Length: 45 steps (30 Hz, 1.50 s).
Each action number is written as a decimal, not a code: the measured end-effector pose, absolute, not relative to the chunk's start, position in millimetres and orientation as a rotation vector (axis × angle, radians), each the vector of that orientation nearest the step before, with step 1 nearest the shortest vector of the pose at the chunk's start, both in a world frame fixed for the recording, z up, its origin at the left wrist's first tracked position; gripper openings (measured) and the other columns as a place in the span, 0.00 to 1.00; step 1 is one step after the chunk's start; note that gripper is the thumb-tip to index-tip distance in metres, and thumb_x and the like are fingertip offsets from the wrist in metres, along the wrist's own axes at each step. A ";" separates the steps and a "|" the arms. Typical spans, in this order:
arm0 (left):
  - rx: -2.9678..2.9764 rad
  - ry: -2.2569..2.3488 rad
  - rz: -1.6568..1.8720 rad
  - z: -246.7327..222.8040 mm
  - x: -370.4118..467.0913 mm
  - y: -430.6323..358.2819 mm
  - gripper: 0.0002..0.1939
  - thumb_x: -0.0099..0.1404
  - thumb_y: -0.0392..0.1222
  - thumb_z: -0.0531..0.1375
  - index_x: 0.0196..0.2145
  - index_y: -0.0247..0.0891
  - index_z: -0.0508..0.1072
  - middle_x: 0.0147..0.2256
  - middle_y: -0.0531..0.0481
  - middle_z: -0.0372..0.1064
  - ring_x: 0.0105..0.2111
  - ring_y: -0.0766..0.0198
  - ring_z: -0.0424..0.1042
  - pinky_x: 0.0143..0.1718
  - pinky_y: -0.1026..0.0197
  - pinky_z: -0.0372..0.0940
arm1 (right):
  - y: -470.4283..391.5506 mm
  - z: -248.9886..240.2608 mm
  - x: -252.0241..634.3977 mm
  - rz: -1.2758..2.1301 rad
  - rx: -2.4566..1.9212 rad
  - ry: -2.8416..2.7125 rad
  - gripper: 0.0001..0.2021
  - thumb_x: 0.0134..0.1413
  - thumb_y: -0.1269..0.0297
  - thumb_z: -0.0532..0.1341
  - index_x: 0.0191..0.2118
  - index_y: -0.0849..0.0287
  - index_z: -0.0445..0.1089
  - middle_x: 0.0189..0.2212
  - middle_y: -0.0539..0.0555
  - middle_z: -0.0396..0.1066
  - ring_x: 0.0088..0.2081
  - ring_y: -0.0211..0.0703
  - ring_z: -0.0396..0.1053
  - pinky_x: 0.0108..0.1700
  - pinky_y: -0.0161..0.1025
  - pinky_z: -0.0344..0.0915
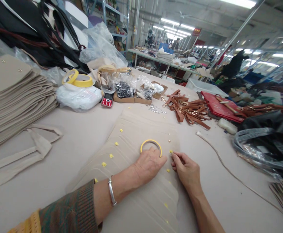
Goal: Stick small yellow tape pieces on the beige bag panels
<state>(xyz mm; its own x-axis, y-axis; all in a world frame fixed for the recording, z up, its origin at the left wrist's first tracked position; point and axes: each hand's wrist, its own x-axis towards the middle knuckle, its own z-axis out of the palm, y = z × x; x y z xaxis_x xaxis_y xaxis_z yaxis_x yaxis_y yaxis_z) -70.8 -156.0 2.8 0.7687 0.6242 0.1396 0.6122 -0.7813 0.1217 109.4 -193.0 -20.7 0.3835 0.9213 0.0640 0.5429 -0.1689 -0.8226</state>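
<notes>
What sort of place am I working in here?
Probably a bag-making workshop: beige panels are stacked at the left, brown straps with metal hardware lie heaped, and another cluttered worktable stands beyond, with rows of strip lights overhead.

Legible txt: none. Red sign [196, 31], high in bkgd beyond bench's [83, 132] far edge: yellowish marks, too small to read. Red-and-black keypad device [107, 100], on bench twd. far edge: key marks, unreadable.
</notes>
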 end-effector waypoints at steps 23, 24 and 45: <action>2.660 0.671 0.738 2.9 -83.6 -139.5 0.22 0.71 0.37 0.51 0.61 0.37 0.52 0.45 0.47 0.73 0.44 0.63 0.73 0.44 0.61 0.68 | -207.6 11.9 102.7 0.487 -1.486 -1.635 0.10 0.57 0.62 0.59 0.42 0.58 0.73 0.35 0.54 0.76 0.34 0.41 0.72 0.37 0.36 0.67; 2.666 0.678 0.734 2.6 -83.2 -140.2 0.23 0.71 0.38 0.51 0.61 0.36 0.51 0.45 0.46 0.73 0.44 0.62 0.73 0.43 0.60 0.69 | -206.9 13.1 99.9 0.454 -1.418 -1.690 0.09 0.57 0.64 0.59 0.42 0.57 0.73 0.36 0.54 0.76 0.35 0.41 0.72 0.38 0.36 0.67; 2.707 0.821 0.748 14.5 -76.2 -145.4 0.11 0.70 0.34 0.46 0.33 0.37 0.65 0.31 0.49 0.66 0.30 0.63 0.67 0.31 0.63 0.62 | -196.5 9.5 80.4 0.638 -1.634 -1.265 0.09 0.49 0.58 0.60 0.27 0.58 0.72 0.17 0.49 0.70 0.19 0.37 0.66 0.23 0.34 0.64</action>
<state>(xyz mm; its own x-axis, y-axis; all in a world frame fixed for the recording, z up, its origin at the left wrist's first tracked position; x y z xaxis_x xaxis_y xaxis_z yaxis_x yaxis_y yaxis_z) -76.2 -145.4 14.5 0.7151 0.5679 0.4076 0.4588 -0.8212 0.3392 80.4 -196.5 9.5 0.3318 0.9331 0.1383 0.4435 -0.0249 -0.8959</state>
